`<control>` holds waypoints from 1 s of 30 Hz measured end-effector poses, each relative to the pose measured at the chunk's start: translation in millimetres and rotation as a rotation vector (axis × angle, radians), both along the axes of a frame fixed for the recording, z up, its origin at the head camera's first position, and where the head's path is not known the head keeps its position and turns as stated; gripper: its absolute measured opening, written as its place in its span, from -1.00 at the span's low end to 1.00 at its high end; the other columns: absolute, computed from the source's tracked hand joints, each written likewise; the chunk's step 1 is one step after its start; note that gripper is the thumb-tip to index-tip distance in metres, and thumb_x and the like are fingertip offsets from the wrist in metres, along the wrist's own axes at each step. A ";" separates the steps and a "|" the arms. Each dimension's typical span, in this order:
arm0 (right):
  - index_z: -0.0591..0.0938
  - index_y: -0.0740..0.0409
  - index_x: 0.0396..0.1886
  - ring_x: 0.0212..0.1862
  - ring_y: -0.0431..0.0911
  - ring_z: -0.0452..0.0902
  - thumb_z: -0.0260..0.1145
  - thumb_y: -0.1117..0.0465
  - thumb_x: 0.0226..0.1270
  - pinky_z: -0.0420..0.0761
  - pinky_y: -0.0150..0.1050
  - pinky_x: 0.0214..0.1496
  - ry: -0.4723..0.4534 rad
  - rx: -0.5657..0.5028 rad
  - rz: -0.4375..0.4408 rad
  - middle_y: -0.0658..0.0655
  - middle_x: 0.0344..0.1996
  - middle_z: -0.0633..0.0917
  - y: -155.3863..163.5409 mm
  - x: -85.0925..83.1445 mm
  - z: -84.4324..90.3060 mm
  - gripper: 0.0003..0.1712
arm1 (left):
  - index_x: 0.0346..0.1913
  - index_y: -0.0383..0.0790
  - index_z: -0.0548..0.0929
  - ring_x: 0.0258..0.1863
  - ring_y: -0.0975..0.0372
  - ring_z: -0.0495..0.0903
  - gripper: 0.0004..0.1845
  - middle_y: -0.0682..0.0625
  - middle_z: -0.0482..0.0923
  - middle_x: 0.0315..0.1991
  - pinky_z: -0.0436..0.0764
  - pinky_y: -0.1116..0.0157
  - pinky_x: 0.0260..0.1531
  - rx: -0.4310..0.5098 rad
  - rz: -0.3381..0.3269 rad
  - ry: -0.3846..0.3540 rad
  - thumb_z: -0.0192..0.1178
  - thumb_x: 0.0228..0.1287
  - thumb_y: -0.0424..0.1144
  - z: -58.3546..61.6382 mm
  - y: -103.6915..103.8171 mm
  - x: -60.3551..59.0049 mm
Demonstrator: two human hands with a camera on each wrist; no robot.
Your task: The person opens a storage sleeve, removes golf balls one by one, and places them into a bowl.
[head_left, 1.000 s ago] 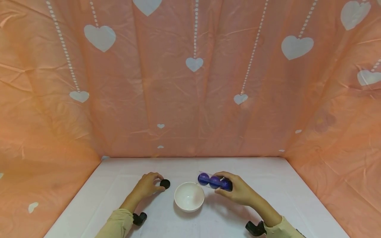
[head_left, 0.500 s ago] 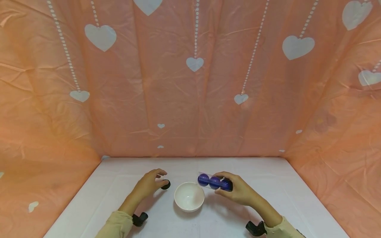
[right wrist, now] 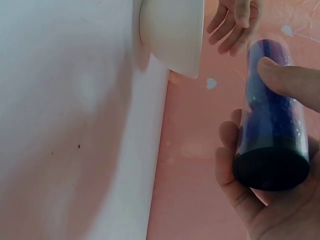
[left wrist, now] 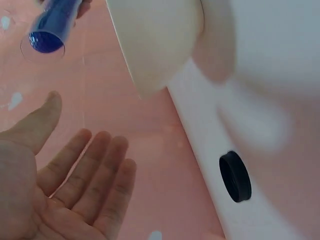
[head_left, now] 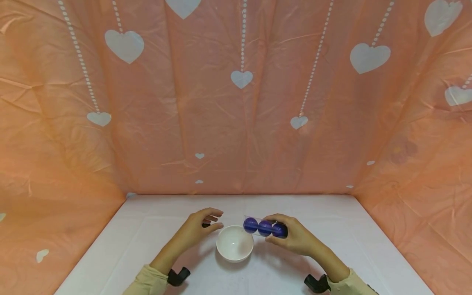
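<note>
My right hand (head_left: 291, 233) grips a clear plastic tube (right wrist: 272, 115) by its black-bottomed end. Several purple-blue balls (head_left: 250, 225) sit in a row inside, and the tube's uncapped end points left over the rim of a white bowl (head_left: 234, 244). With fingers spread and nothing between them, my left hand (head_left: 203, 224) hovers by the bowl's left rim. A black round cap (left wrist: 235, 177) lies on the table, apart from that hand; in the head view the hand mostly hides it. The bowl's visible inside holds nothing.
A white-covered table (head_left: 295, 205) carries the bowl and cap. An orange-pink sheet with white hearts (head_left: 241, 79) hangs behind and at both sides. Black wrist mounts (head_left: 178, 276) stick out below both forearms.
My left hand has let go of the black cap and moved right toward the bowl. The right hand with the tube has barely moved, the tube's left end dipping slightly.
</note>
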State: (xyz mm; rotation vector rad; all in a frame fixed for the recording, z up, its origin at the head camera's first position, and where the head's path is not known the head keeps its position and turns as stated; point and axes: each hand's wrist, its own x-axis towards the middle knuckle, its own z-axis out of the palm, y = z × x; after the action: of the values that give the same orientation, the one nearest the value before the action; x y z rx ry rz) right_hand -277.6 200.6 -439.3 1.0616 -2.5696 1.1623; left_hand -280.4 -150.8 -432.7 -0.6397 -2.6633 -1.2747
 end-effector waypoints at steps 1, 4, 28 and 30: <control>0.71 0.03 0.24 -0.05 -0.24 0.65 0.61 0.05 0.37 0.71 -0.27 0.06 0.007 0.000 0.002 0.05 0.06 0.78 -0.1 0.3 0.0 -0.49 | 0.22 -0.10 0.73 0.09 0.03 0.76 -0.63 -0.04 0.75 0.17 0.73 0.00 0.18 0.005 -0.017 0.002 0.46 0.43 -0.12 0.2 1.1 0.5; 0.72 0.04 0.24 -0.03 -0.24 0.65 0.61 0.05 0.36 0.71 -0.26 0.08 0.021 0.007 0.003 0.06 0.07 0.78 -0.5 1.1 0.1 -0.50 | 0.24 -0.10 0.72 0.10 0.04 0.76 -0.61 -0.04 0.74 0.18 0.73 0.01 0.19 0.015 -0.066 0.005 0.45 0.44 -0.09 0.2 5.3 2.2; 0.72 -0.01 0.24 0.00 -0.24 0.67 0.62 0.06 0.33 0.72 -0.18 0.16 0.046 0.083 0.007 -0.01 0.08 0.79 -13.9 1.3 9.0 -0.48 | 0.33 -0.23 0.66 0.09 -0.02 0.77 -0.52 -0.08 0.75 0.18 0.73 0.04 0.19 0.097 -0.207 0.006 0.41 0.48 -0.09 -6.2 26.6 12.6; 0.72 0.01 0.24 -0.01 -0.25 0.67 0.63 0.08 0.32 0.72 -0.20 0.14 0.042 0.078 0.014 -0.01 0.07 0.79 -14.7 1.6 9.7 -0.48 | 0.32 -0.22 0.67 0.09 -0.02 0.77 -0.53 -0.06 0.76 0.17 0.73 0.05 0.19 0.106 -0.212 0.006 0.42 0.47 -0.10 -6.6 27.2 12.7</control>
State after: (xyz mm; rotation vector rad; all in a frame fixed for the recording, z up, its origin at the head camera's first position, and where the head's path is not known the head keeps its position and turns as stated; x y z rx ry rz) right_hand -276.0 185.9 -429.6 1.1090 -2.5987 1.0395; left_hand -267.7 -123.6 -439.2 -0.9282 -2.5571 -1.4512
